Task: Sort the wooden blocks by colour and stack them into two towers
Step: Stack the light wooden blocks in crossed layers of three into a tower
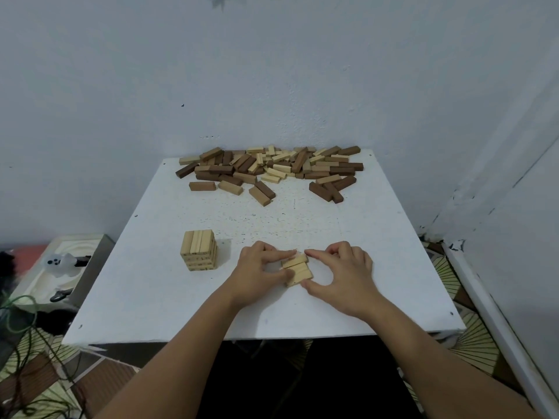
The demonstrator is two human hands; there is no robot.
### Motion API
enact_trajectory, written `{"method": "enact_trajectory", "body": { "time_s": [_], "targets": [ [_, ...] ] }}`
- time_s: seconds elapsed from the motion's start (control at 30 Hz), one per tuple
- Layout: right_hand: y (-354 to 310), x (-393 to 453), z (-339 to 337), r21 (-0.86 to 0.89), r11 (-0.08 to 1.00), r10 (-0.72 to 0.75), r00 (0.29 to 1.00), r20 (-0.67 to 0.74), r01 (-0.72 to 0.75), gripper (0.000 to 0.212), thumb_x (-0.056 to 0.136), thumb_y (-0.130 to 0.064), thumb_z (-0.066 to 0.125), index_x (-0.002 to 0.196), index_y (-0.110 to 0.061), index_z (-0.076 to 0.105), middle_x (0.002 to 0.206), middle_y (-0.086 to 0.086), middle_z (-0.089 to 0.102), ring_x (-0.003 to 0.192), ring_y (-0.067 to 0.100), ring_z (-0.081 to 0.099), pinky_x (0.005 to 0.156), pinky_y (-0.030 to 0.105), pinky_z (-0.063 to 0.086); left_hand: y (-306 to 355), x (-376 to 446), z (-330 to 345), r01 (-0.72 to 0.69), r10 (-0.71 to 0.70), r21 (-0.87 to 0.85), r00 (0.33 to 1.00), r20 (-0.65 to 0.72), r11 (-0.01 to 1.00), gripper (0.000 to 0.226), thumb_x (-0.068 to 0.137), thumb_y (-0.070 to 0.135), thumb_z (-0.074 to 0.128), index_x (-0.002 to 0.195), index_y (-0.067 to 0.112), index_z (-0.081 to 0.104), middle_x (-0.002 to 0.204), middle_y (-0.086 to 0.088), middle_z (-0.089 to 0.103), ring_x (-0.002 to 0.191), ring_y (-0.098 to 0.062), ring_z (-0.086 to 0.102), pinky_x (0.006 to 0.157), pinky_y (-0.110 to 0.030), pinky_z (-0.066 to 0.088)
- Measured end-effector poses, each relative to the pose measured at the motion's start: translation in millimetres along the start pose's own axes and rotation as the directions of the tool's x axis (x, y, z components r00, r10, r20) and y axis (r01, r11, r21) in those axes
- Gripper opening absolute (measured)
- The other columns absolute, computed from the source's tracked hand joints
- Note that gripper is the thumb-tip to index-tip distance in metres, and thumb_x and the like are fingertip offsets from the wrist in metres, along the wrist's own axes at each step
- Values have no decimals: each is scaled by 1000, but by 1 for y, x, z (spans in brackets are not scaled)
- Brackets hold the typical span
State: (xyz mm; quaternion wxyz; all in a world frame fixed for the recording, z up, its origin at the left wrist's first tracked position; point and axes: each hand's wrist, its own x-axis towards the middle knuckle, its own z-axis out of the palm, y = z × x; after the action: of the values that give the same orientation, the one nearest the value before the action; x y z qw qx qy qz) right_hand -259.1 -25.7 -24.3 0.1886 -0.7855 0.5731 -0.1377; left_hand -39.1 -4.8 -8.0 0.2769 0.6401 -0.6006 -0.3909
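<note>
I see left hand [259,269] and right hand [341,275] pinching row of three pale wooden blocks [297,270] at near centre, squaring next layer. Short pale block tower [199,250] left; mixed brown-and-pale block pile [272,169] far.

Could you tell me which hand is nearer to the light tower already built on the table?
Left. The left hand is just right of the light tower; the right hand is farther right, beyond the three loose light blocks.

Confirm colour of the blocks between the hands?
Light, pale wood: the blocks between both hands, clearest in the head view.
</note>
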Motion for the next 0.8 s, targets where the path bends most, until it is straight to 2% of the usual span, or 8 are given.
{"method": "enact_trajectory", "body": {
  "time_s": [0.1, 0.2, 0.33, 0.43, 0.63, 0.73, 0.8],
  "targets": [
    [4, 0, 1, 7, 1000, -14, 999, -36, 14, 78, 75, -85, 44, 145, -53, 47, 117, -17, 33, 115, 10, 30, 110, 29, 15, 4, -6, -7, 7, -7, -32, 1000, 2, 999, 65, 83, 49, 83, 143, 47, 56, 121, 15, 55, 120, -7, 46, 108, -32, 40],
    [6, -1, 3, -4, 1000, -27, 999, -39, 27, 72, 80, -81, 52, 146, -52, 47, 117, -18, 33, 112, 9, 27, 106, 26, 15, 5, -18, -16, 26, -27, -22, 999, -25, 999, 72, 75, 50, 89, 140, 42, 60, 121, 12, 57, 109, 0, 52, 90, -17, 41],
    [6, 0, 7, 27, 999, -37, 997, -71, 39, 74, 74, -85, 45, 141, -54, 52, 115, -21, 35, 111, 8, 28, 113, 32, 20, -5, -29, -15, 19, -16, 103, 999, -32, 995, 80, 64, 54, 94, 136, 37, 65, 115, 13, 56, 107, 3, 54, 87, -14, 40],
    [6, 0, 8, 46, 998, -43, 995, -93, 48, 74, 72, -85, 43, 138, -54, 55, 114, -21, 37, 111, 9, 31, 112, 30, 20, -9, -26, -8, 22, -17, 54, 996, -89, 998, 73, 64, 52, 95, 130, 35, 70, 112, 13, 57, 105, 8, 53, 84, -10, 38],
    [7, 1, 10, 28, 998, -47, 993, -104, 50, 73, 72, -86, 41, 137, -55, 54, 114, -22, 36, 111, 8, 32, 109, 28, 20, -8, -15, -7, 45, -44, 8, 995, -92, 999, 56, 71, 42, 94, 124, 37, 75, 108, 10, 58, 103, -3, 58, 83, -17, 41],
    [7, 1, 11, 33, 998, -44, 992, -115, 48, 69, 75, -83, 48, 138, -55, 55, 114, -21, 37, 111, 9, 33, 109, 29, 21, -7, -14, -7, 44, -44, 2, 993, -108, 999, 54, 75, 38, 92, 125, 39, 73, 108, 6, 59, 99, -4, 58, 84, -18, 42],
    [7, 0, 11, 41, 998, -46, 991, -124, 52, 63, 79, -78, 56, 137, -54, 55, 114, -20, 38, 112, 10, 34, 111, 31, 23, -9, -17, -4, 38, -44, -39, 987, -154, 999, 53, 74, 35, 93, 124, 37, 73, 108, 7, 60, 98, 2, 57, 84, -13, 41]
  ]
}}
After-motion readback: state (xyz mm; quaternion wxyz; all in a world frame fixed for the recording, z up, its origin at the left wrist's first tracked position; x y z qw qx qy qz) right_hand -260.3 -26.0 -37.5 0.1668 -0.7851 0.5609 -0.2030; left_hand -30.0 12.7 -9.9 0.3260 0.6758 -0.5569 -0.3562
